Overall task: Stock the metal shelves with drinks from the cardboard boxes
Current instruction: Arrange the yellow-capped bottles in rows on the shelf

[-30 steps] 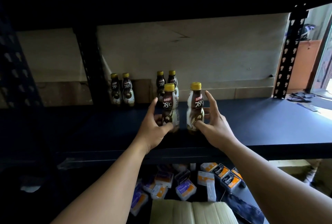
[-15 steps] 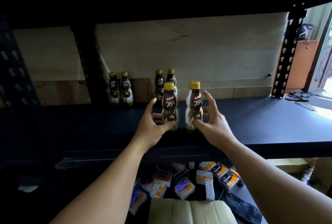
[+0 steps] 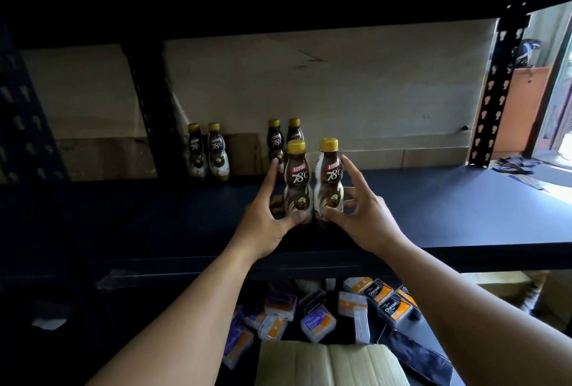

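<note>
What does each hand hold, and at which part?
Left hand grips the left front bottle by its lower body; right hand grips the right front bottle likewise.

Small white, orange and purple plastic packets [image 3: 318, 325] lie scattered near, low at centre. A plain beige wall [image 3: 356, 91] spans the far side. An orange-brown flat panel [image 3: 523, 113] stands far right, with a dark tangled heap of straps [image 3: 515, 164] just below it.
</note>
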